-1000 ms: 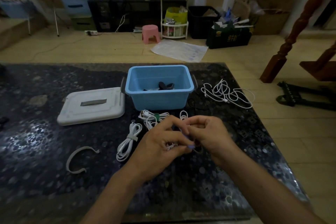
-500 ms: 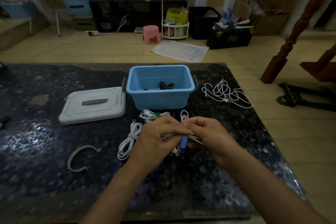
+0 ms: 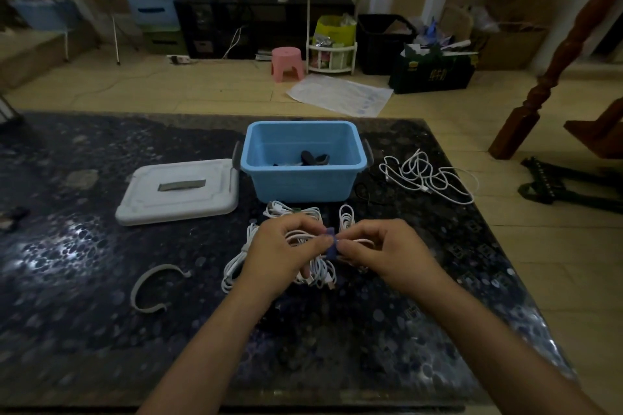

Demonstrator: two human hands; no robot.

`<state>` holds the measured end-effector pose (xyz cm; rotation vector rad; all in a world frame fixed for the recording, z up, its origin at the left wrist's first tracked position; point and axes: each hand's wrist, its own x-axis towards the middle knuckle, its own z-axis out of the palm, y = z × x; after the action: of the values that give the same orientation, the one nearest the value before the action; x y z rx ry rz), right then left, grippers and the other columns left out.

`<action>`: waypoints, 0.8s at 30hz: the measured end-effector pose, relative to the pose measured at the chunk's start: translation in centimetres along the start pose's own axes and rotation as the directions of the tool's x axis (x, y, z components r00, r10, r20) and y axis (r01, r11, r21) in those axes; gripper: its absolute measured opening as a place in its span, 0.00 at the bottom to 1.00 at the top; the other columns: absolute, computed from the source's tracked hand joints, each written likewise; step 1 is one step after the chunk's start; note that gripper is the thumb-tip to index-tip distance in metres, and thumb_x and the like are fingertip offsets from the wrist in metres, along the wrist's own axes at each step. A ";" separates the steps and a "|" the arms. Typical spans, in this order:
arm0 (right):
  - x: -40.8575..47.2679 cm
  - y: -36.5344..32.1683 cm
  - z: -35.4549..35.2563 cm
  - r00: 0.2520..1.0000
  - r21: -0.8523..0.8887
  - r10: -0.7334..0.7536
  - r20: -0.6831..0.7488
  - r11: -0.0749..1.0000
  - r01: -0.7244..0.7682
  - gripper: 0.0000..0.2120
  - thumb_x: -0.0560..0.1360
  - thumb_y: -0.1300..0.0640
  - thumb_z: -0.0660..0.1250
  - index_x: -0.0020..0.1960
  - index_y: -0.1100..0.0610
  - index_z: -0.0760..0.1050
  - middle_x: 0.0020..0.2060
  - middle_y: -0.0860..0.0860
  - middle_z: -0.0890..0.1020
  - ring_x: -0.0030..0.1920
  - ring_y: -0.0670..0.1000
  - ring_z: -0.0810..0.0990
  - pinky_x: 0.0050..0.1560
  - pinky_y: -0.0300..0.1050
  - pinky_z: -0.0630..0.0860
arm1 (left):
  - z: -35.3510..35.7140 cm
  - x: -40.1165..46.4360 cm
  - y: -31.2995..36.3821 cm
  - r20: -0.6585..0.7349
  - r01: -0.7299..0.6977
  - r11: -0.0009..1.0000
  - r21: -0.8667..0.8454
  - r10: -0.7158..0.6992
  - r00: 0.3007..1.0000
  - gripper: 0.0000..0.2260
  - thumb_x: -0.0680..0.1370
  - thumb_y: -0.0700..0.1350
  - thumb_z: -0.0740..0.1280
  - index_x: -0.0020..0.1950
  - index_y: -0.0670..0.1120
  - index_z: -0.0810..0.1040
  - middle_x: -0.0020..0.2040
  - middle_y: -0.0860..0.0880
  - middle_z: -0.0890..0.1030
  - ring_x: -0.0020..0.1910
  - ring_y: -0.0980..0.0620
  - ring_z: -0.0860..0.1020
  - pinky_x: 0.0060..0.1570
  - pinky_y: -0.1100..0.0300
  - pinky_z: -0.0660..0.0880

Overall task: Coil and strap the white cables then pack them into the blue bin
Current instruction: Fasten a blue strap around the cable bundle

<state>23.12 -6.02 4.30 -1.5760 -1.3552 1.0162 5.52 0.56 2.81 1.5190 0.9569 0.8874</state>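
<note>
Hands are working at frame centre: left hand (image 3: 281, 248) gripping the coil (image 3: 312, 263), right hand (image 3: 381, 246) pinching the blue strap (image 3: 331, 243) around it. If either grip loosens, loops could spring apart below the bin (image 3: 305, 185).

1. A dark speckled tabletop (image 3: 101, 313) fills the foreground under dim light.
2. Beyond it, pale tiled floor (image 3: 202, 87) carries a pink stool (image 3: 286, 63) and a white plastic sheet (image 3: 340, 94).
3. A white tiered rack (image 3: 332, 27) stands beside a black crate (image 3: 384, 44).
4. A turned wooden post (image 3: 559, 54) rises at right.
</note>
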 end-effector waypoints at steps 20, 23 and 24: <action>-0.3 -0.6 0.3 0.984 0.311 0.175 0.020 0.935 -0.173 0.05 0.76 0.67 0.70 0.51 0.66 0.83 0.39 0.60 0.85 0.36 0.51 0.84 0.37 0.41 0.83 | -0.9 -0.3 -0.2 0.127 -0.267 0.952 0.149 0.250 0.960 0.06 0.72 0.40 0.77 0.46 0.48 0.87 0.43 0.49 0.84 0.44 0.50 0.83 0.45 0.52 0.81; -0.2 -0.6 0.3 0.984 0.295 0.178 -0.001 0.940 -0.170 0.06 0.75 0.67 0.70 0.51 0.61 0.83 0.41 0.59 0.86 0.37 0.51 0.85 0.38 0.41 0.82 | -0.9 -0.4 0.1 0.143 -0.274 0.949 0.153 0.253 0.957 0.07 0.71 0.47 0.74 0.46 0.46 0.87 0.43 0.50 0.84 0.44 0.52 0.82 0.45 0.59 0.79; -0.2 -0.4 0.4 0.986 0.268 0.166 -0.014 0.951 -0.156 0.07 0.75 0.67 0.71 0.51 0.59 0.83 0.42 0.60 0.86 0.39 0.53 0.86 0.40 0.43 0.83 | -0.9 -0.5 0.1 0.139 -0.251 0.957 0.147 0.232 0.963 0.06 0.72 0.46 0.74 0.45 0.44 0.87 0.42 0.49 0.84 0.42 0.52 0.82 0.44 0.61 0.79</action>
<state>22.57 -6.12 4.58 -1.5103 -1.0286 1.2082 4.55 0.44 3.00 1.8385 0.7813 0.8940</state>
